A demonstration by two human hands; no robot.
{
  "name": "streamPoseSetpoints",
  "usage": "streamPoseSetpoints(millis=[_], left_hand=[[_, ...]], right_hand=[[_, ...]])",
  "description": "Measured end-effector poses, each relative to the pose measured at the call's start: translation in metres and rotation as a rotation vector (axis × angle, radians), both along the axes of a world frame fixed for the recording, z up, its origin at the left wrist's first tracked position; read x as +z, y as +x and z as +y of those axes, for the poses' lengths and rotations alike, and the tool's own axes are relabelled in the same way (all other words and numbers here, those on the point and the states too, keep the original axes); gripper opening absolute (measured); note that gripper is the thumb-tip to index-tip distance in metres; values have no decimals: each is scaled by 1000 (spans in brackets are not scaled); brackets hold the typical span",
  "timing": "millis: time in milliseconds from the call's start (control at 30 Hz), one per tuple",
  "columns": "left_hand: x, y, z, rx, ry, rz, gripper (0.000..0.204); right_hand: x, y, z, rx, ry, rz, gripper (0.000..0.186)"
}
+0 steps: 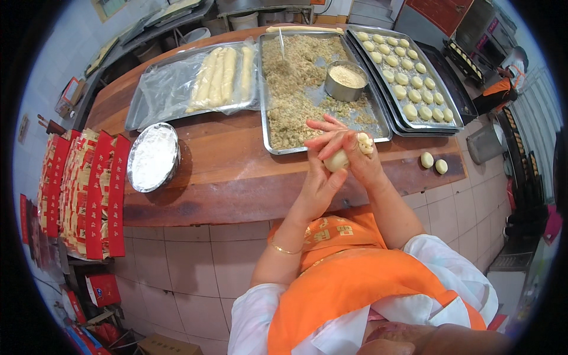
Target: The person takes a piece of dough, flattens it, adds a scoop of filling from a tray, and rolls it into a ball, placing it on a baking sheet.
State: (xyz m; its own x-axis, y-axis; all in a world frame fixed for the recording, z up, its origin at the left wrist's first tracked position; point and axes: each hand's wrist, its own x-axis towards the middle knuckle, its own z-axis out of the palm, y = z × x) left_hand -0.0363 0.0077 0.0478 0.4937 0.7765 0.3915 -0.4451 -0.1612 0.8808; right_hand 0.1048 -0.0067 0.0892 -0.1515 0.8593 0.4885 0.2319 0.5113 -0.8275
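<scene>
A pale, rounded dough ball (336, 161) is held between my two hands, above the table's front edge. My left hand (319, 168) cups it from the left, thumb along its lower side. My right hand (362, 164) closes on it from the right, and a rough, pale lump of dough (365, 144) shows at its fingers. Whether lump and ball are one piece is hidden. Just beyond lies a metal tray of crumbly filling (290, 127), with a round metal tin (345, 86) of pale crumbs standing in it and a scraper (281, 44) upright at its far end.
Two dough balls (434, 163) sit on the wooden table (231, 201) at right. Stacked trays (423, 125) of dough balls stand behind them. Left are dough rolls (220, 77) under plastic, a bowl of white flour (154, 157) and red packages (89, 183). A co-worker (506, 83) stands far right.
</scene>
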Motion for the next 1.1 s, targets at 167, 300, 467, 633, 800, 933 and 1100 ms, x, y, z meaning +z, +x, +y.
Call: streamPoseSetpoints(millis=[167,300,467,633,800,933,1100], left_hand=[[0,-21,12,-314,-150,63,85],[-16,-20,15,-299,-85,5,64],[11,-2,-11,-56,-163,-122,68],[-12,-26,17,-359,-106,47,64],[8,-5,-3,-48,-23,-132,64],[15,-11,-7,-86,-148,-73,71],[-15,-28,11,-367,-198,10,70]], right_hand=[[5,-39,1,-240,200,94,59],[10,-8,-1,15,34,-131,59],[10,-19,-3,-72,82,60,59],[19,-40,-5,-183,186,20,61],[19,-11,-9,8,60,-73,62],[17,-38,-7,-145,135,165,66],[23,-32,-10,-15,49,-4,71]])
